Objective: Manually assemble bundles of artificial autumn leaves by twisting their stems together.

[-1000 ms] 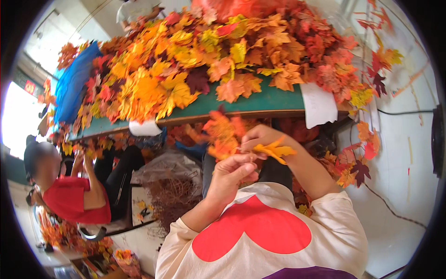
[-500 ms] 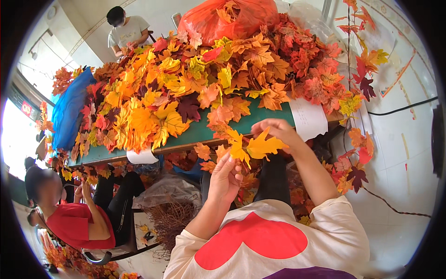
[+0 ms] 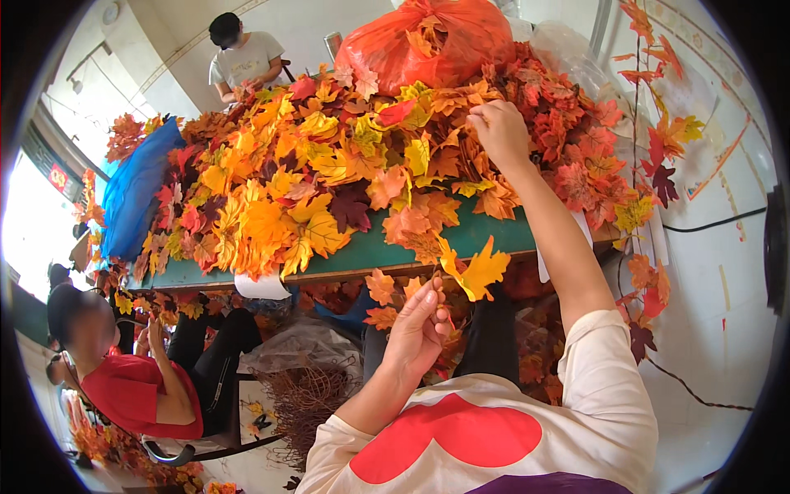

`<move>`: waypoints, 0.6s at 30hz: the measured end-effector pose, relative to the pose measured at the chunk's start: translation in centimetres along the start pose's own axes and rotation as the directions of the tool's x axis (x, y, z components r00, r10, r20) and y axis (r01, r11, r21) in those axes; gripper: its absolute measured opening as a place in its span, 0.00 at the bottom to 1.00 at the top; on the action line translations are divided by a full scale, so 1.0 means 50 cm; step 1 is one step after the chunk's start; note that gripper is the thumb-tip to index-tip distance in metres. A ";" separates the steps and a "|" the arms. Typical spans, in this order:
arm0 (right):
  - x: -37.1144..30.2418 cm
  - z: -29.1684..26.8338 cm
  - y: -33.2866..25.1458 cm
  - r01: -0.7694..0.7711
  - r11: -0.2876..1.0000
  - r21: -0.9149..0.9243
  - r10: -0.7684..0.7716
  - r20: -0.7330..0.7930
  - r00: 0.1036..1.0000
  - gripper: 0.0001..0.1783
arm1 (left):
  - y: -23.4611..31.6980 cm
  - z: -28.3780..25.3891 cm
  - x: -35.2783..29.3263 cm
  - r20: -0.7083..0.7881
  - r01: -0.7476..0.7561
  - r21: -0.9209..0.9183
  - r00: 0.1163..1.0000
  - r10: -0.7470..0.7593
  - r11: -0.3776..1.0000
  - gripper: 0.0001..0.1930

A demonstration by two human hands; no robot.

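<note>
My left hand (image 3: 415,333) is closed in a pinch in front of the table's near edge, holding a thin stem of artificial maple leaves. A yellow maple leaf (image 3: 477,270) stands out from that stem to the right, and orange leaves (image 3: 381,288) hang just left of the fingers. My right hand (image 3: 502,132) is stretched out over the far part of the table, at the pile of orange artificial leaves (image 3: 461,136). Its fingers are pressed together, and whatever lies between them is hidden.
The leaf pile covers most of the green table (image 3: 477,235). An orange plastic bag (image 3: 370,49) rests behind it, a blue bag (image 3: 136,198) at left. A leaf garland (image 3: 638,148) hangs at right. Brown wire stems (image 3: 309,407) lie left of my legs. Two people sit nearby.
My right hand has left the yellow leaf and reached forward to the pile. The left hand still holds the stem, shifted slightly right, with one yellow leaf now standing clear.
</note>
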State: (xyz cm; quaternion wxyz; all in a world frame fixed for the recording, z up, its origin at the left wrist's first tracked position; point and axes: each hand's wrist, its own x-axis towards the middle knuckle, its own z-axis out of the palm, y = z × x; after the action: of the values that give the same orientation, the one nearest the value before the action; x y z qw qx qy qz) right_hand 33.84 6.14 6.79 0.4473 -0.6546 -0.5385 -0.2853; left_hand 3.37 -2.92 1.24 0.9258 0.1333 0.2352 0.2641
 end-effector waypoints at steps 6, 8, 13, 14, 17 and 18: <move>0.025 0.086 0.036 -0.143 0.900 -0.413 0.187 0.070 0.980 0.07 | -0.003 -0.006 -0.010 0.002 0.036 -0.042 0.999 -0.036 0.998 0.11; 0.031 0.071 0.042 -0.225 0.952 -0.206 0.248 0.089 0.965 0.08 | 0.005 -0.008 -0.015 0.000 0.034 -0.052 0.999 -0.034 0.998 0.11; 0.035 -0.020 0.033 -0.426 0.898 0.115 0.409 0.141 0.901 0.10 | 0.014 -0.010 -0.011 0.001 0.030 -0.060 1.000 -0.030 0.998 0.11; 0.034 -0.034 0.036 -0.436 0.891 0.127 0.413 0.171 0.894 0.11 | 0.014 -0.011 -0.010 0.005 0.029 -0.056 1.000 -0.029 0.998 0.11; 0.038 -0.057 0.057 -0.481 0.840 0.253 0.454 0.157 0.877 0.12 | 0.006 -0.006 -0.009 0.015 0.031 -0.053 0.999 -0.030 0.998 0.11; 0.045 -0.060 0.074 -0.550 0.738 0.390 0.509 0.213 0.834 0.11 | 0.004 -0.004 -0.008 0.018 0.041 -0.051 0.999 -0.040 0.998 0.10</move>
State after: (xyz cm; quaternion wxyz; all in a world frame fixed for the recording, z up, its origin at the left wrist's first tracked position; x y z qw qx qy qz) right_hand 38.30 4.41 8.99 0.6193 -0.6756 -0.3998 0.0119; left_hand 2.86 -2.94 1.28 0.9360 0.1070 0.2234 0.2501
